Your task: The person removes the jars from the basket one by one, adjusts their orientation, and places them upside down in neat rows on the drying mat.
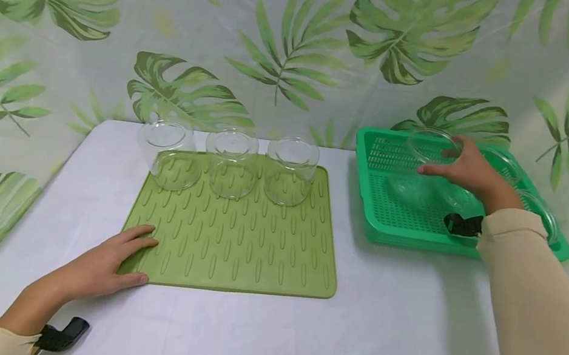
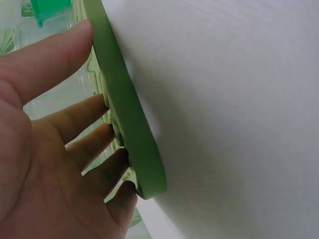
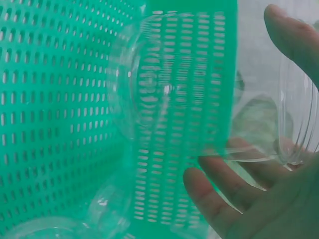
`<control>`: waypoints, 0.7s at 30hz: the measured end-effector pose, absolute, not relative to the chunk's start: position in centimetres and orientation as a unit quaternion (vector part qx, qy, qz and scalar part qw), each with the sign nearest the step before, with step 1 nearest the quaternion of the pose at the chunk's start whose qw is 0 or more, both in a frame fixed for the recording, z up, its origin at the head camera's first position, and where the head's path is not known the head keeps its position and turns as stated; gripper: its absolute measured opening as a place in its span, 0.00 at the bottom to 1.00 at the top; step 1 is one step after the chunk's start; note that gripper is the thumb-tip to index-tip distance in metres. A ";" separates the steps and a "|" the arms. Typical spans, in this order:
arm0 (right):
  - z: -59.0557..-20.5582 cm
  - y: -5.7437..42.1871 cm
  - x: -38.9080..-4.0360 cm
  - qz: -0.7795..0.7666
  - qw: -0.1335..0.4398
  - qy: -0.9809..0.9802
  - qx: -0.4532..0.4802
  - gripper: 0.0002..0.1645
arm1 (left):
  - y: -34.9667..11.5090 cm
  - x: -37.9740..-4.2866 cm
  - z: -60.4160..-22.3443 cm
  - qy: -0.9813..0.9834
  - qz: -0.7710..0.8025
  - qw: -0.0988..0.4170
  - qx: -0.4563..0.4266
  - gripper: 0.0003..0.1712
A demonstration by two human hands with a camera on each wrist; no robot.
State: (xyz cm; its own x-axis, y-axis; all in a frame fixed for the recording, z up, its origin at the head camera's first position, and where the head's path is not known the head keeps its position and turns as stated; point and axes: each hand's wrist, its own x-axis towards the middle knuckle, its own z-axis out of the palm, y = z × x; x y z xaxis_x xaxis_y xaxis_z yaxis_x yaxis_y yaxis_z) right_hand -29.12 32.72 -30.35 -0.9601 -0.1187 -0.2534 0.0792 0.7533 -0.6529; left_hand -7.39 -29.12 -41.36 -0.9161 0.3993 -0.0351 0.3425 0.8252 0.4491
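My right hand point(image 1: 470, 168) grips a clear jar point(image 3: 172, 89) over the green basket point(image 1: 369, 215), thumb and fingers around the wide, rimmed end. In the right wrist view the jar's rounded base points into the basket, close to its slotted wall. On the left, my left hand point(image 1: 103, 264) rests spread on the near left corner of the green ridged mat point(image 1: 251, 252), fingertips over its edge. Along the mat's far side stand three similar jars in a row: a left one point(image 1: 169, 154), a middle one point(image 1: 229, 163) and a right one point(image 1: 291, 172).
More clear jars point(image 1: 541, 210) lie in the right part of the basket, partly hidden by my forearm. The white table point(image 1: 248, 344) extends in front of the mat and basket. A leaf-patterned cloth point(image 1: 311, 34) hangs behind the table.
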 end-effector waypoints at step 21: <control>-28.9 32.2 -29.0 -0.355 0.082 0.931 -0.024 0.71 | -28.5 -7.1 -40.9 0.969 0.126 0.039 0.208 0.37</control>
State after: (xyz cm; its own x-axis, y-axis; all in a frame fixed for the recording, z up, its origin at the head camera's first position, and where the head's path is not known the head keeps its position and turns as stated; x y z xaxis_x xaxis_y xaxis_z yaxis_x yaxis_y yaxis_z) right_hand -29.01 32.19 -28.89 -0.9854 -0.1036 -0.1354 0.0129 0.7467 -0.6650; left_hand -7.07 -28.52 -40.93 -0.9101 0.4137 -0.0234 0.3940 0.8814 0.2605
